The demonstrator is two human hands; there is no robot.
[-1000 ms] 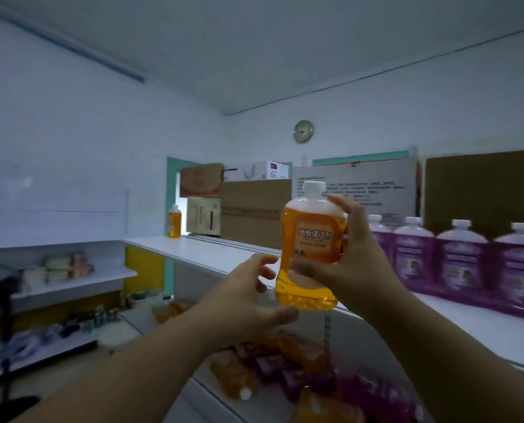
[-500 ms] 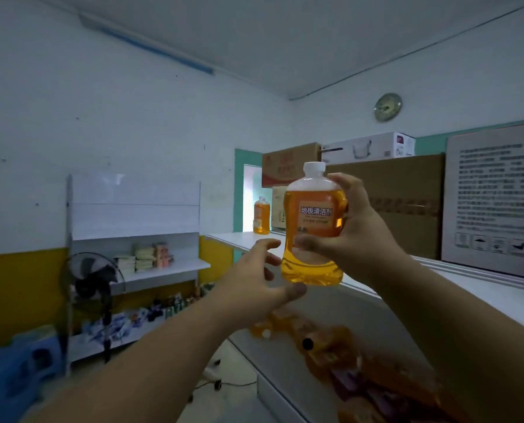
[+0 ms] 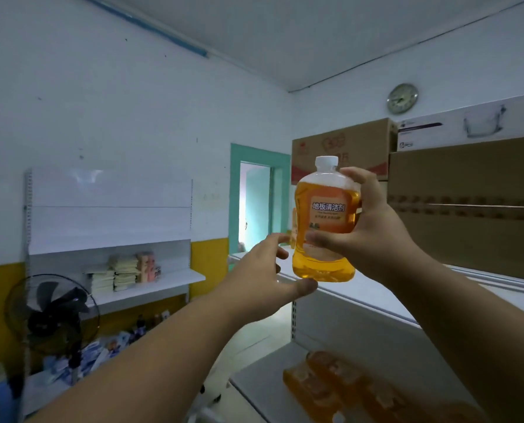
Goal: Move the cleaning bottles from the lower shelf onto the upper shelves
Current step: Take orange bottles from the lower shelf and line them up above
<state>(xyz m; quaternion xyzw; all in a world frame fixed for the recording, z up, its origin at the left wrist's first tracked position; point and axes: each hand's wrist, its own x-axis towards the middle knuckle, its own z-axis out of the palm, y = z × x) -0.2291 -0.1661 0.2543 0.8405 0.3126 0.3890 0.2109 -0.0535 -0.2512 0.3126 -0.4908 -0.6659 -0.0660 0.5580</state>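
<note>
Nearest you, low right: lower shelf (image 3: 254, 389) w/ more orange bottles (image 3: 321, 389) lying on their sides, blurred, too soft to read caps or labels.

Mid-air ahead: your right hand (image 3: 373, 236) has the orange bottle (image 3: 326, 227) in its grip, thumb curled across the lower front, fingers wrapped round the right side up by the shoulder. Bottle is upright, long axis vertical w/ a slight tilt, white cap on top, label facing you. It's clear plastic, amber liquid almost to the shoulder, orange label w/ white characters, waisted body w/ a wider base. It hangs above the near-left corner of the upper shelf (image 3: 361, 297), base not touching the board as far as you can see.

Your left hand (image 3: 263, 276) sits just left of and below the bottle, fingers spread & relaxed, thumb under the base edge; contact can't be told.

Upper shelf top is bare white board running right and far, front edge toward you, left end close under the bottle. Behind it, cardboard boxes (image 3: 468, 209) line the far side, a white box (image 3: 468, 132) on top.

Far left: wall shelf (image 3: 150, 285) w/ stacked packs, a floor fan (image 3: 53, 312), a teal doorway (image 3: 254, 203). Wall clock (image 3: 402, 98) high on the far wall.
</note>
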